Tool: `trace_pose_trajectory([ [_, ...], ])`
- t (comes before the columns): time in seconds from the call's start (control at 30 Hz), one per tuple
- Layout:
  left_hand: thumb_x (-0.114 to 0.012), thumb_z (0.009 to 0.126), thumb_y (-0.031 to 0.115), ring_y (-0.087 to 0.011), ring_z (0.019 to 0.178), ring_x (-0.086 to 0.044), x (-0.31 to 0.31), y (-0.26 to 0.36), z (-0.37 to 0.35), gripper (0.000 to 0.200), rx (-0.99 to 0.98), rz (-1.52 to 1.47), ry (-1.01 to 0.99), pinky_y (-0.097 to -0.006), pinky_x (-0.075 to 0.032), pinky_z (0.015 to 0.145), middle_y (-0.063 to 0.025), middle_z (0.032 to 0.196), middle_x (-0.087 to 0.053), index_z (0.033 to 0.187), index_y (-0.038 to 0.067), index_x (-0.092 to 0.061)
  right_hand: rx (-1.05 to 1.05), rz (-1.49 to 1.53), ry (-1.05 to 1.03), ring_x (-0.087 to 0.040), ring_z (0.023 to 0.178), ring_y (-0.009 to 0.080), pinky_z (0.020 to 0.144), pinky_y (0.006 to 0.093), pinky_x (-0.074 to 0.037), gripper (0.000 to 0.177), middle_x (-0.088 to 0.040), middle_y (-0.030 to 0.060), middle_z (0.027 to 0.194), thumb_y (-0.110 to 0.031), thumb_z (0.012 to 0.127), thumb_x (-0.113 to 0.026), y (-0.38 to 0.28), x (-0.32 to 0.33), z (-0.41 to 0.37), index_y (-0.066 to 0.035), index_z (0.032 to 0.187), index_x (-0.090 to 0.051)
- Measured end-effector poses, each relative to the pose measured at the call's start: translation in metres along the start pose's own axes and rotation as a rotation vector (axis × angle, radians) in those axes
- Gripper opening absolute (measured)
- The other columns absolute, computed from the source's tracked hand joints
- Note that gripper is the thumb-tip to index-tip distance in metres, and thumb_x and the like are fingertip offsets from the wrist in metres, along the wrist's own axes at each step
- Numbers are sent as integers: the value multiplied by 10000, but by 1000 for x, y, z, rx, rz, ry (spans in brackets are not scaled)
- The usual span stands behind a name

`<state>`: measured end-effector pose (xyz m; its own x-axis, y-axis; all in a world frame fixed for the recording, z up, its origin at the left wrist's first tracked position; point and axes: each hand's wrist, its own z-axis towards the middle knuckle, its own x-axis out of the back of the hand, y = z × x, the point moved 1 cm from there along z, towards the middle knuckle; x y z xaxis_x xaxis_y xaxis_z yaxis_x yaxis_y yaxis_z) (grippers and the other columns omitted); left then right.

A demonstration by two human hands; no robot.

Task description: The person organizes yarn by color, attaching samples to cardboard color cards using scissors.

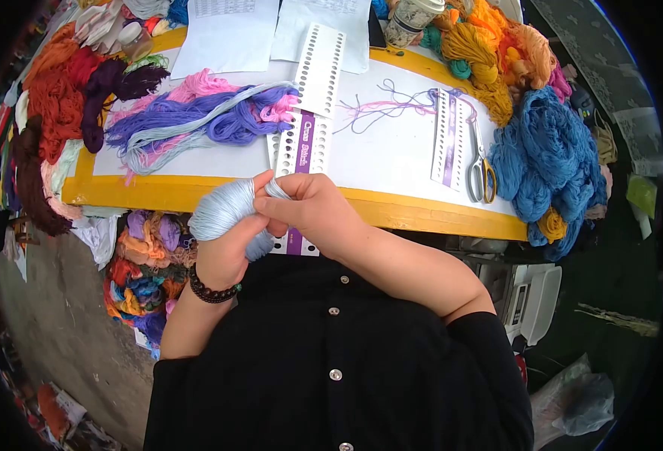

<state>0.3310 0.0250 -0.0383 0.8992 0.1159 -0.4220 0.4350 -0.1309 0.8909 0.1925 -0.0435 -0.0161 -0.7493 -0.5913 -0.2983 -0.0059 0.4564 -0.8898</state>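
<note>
On my feed, the left hand (230, 252) holds a pale-blue thread skein (223, 212); the right hand (308, 208) pinches its threads.

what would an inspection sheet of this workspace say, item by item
Surface: white table with a yellow edge.
Job's things: pale blue skein in the hands; punched cards, scissors and a purple, pink and pale blue bundle on the table.
Clutter: blue pile and red pile at the sides; papers and a cup at the back.
Hands: left hand grasps the skein; right hand pinches pale blue thread.
Cables: nothing seen.
Surroundings: grey floor; plastic bag lower right.
</note>
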Motion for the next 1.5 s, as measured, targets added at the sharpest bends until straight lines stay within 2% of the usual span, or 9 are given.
trace_pose_trajectory([
  [0.63, -512, 864, 43, -169, 808, -614, 3, 0, -3, 384, 12, -53, 18, -300, -513, 747, -119, 1005, -635, 1237, -48, -509, 23, -196, -37, -590, 696, 153, 668, 270, -462, 63, -634, 90, 778, -41, 840, -614, -4, 6, -3, 20, 852, -617],
  [0.7, -523, 861, 50, -190, 839, -617, 11, 0, -5, 355, 28, -92, 69, -323, -498, 802, -125, 1043, -626, 1203, -43, -529, 791, -1009, 297, -596, 821, 253, 738, 325, -468, 92, -626, 123, 888, -4, 776, -635, -10, 11, -6, -1, 858, -593],
  [0.77, -532, 850, 63, -238, 867, -614, 27, 2, -5, 318, 47, -254, 89, -390, -444, 932, -113, 1045, -623, 1159, -9, -552, 1002, -1167, 489, -563, 915, 335, 813, 367, -456, 173, -599, 153, 980, 22, 715, -650, -22, 22, -5, -16, 865, -574],
  [0.87, -481, 818, 17, -198, 763, -601, 55, 35, -16, 409, -22, -666, 367, -391, -473, 861, -54, 929, -630, 1223, 50, -524, 285, -19, 272, -568, 978, 286, 930, 442, -433, 137, -616, 134, 1019, -142, 864, -588, -49, 58, -17, -12, 904, -598],
  [0.97, -464, 818, -3, -116, 720, -546, 189, 23, -24, 433, -183, -917, 191, -306, -470, 729, -22, 984, -623, 1247, 30, -503, 433, 539, -103, -556, 939, 241, 1080, 511, -291, 158, -555, 83, 850, -115, 910, -445, -102, 90, -66, 18, 928, -528],
  [1.03, -450, 833, 20, -78, 602, -482, 241, 21, -36, 431, -236, -892, 337, -278, -456, 659, -2, 948, -627, 1258, 53, -510, 479, 685, -20, -467, 712, 179, 861, 397, -452, 155, -430, 32, 726, -162, 926, -454, -113, 121, -91, -23, 886, -507],
  [1.27, -475, 809, 36, -56, 585, -448, 327, 13, -67, 420, -305, -566, 1145, -216, -437, 631, -9, 989, -625, 1227, 49, -516, 455, 1, 565, -339, 497, 56, 460, 197, -261, 171, -422, -35, 623, -161, 861, -584, -161, 276, -139, -96, 726, -502],
  [1.4, -512, 777, 61, -51, 591, -399, 336, 15, -78, 508, -317, -248, 1147, -168, -371, 601, -19, 1110, -618, 1284, 59, -479, 744, -1065, 1548, -481, 562, 54, 508, 204, -356, 248, -580, 9, 709, -232, 884, -610, -213, 339, -183, -19, 1007, -647],
  [1.5, -503, 810, 63, -47, 589, -382, 261, 20, -49, 496, -127, -226, 843, -190, -336, 553, -28, 1152, -603, 1302, 22, -449, 846, -1191, 1377, -552, 775, 87, 690, 234, -431, 278, -629, 20, 881, -284, 893, -599, -196, 271, -137, -52, 1034, -659],
])
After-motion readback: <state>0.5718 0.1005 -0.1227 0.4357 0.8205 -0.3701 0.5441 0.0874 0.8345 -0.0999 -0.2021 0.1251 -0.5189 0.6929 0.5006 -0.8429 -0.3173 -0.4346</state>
